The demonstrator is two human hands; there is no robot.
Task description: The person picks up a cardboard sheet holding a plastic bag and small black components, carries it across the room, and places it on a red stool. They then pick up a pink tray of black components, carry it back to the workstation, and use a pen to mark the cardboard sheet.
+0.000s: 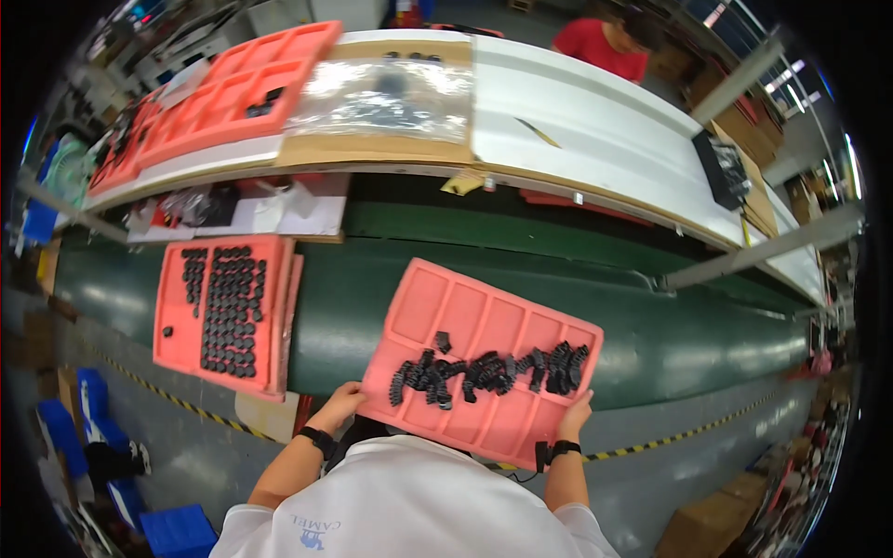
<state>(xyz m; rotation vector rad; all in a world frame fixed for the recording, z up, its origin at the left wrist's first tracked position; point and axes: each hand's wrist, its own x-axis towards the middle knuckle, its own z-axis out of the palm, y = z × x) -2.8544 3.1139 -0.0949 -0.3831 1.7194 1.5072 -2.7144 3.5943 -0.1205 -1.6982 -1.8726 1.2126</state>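
Between my two hands I hold a salmon-pink compartment tray [430, 312], slightly turned, over the near edge of the green worktop. My left hand [348, 400] grips its near-left corner, and my right hand [577, 415] grips its right edge. The fingers are partly hidden under the tray. Small black ribbed parts [488, 372] lie in loose clusters across the tray's middle; their exact kind is not clear. To the left rests a stack of similar pink trays [179, 346], its top one carrying rows of small round black parts [228, 316].
A white raised shelf [595, 112] runs along the far side, bearing clear plastic bags [381, 98], more pink trays [214, 98] and a black box [721, 167]. A slanted metal post [763, 246] stands at the right. Beyond the shelf is a person in red [605, 48]. Blue bins [177, 530] sit at lower left.
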